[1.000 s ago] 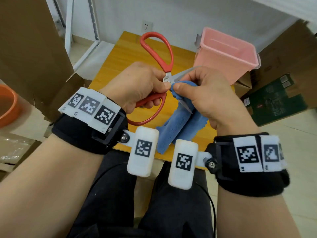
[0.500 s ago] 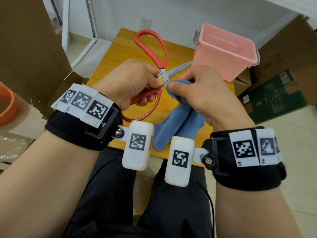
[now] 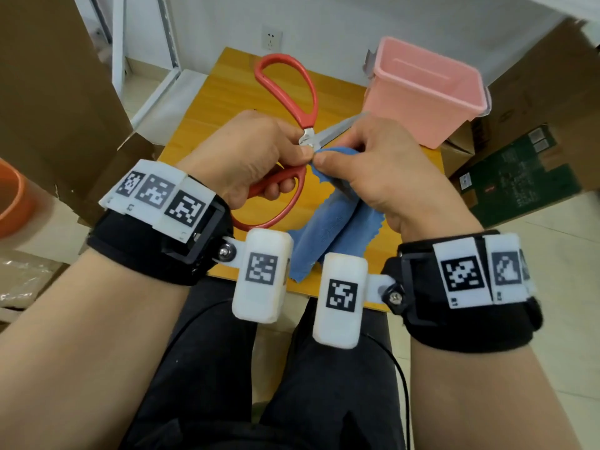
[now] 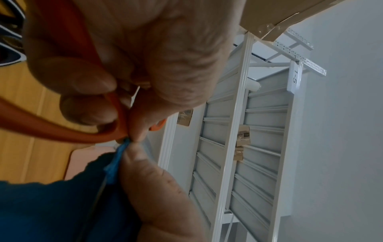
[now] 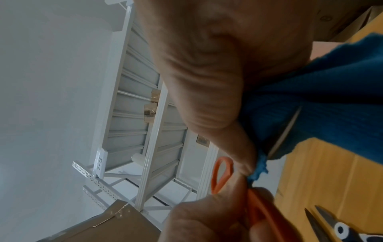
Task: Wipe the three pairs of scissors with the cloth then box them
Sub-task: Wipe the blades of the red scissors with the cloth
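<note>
The left hand (image 3: 256, 157) is gripping the red scissors (image 3: 292, 102) above the table, while the right hand (image 3: 383, 170), pinching the blue cloth (image 3: 328, 232), is now back at the pivot, so wiping continues; the pink box (image 3: 425, 92) is waiting at one o'clock.

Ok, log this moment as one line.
phase: wiping | left hand: grips red scissors | right hand: pinches blue cloth on blade | pink box: waiting

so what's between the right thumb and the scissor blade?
Blue cloth, pinched round the red-handled scissors' blade by the right hand; head view.
</note>
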Demonstrator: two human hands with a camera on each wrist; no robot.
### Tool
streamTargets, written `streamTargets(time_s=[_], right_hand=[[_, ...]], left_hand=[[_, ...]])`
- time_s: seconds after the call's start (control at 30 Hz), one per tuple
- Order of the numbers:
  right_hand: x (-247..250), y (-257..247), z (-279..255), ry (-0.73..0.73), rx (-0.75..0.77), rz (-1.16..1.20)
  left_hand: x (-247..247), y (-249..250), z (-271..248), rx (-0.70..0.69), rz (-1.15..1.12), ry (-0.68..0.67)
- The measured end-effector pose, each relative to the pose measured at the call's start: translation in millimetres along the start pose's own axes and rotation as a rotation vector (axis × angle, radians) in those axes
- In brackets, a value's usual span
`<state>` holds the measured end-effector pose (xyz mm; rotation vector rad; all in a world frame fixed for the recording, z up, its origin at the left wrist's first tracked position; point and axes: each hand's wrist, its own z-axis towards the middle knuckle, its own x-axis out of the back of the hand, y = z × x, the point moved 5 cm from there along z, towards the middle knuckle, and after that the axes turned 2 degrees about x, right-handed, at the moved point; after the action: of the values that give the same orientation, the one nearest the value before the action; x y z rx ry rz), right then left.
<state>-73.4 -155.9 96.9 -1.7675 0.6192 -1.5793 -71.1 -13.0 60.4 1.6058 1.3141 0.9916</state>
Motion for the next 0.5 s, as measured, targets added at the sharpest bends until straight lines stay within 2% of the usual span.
streamTargets(time_s=[0.17, 0.33, 0.5], right_hand=[[0, 11, -11, -0.051, -0.088, -0.023], [-3, 5, -2, 0.010, -0.078, 0.022], [-3, 16, -10, -0.079, -0.148, -0.006]], left_hand=[[7, -4, -1, 0.002, 0.003, 0.013], [1, -2, -2, 0.006, 0.005, 0.019], [9, -1, -2, 0.010, 0.004, 0.046]])
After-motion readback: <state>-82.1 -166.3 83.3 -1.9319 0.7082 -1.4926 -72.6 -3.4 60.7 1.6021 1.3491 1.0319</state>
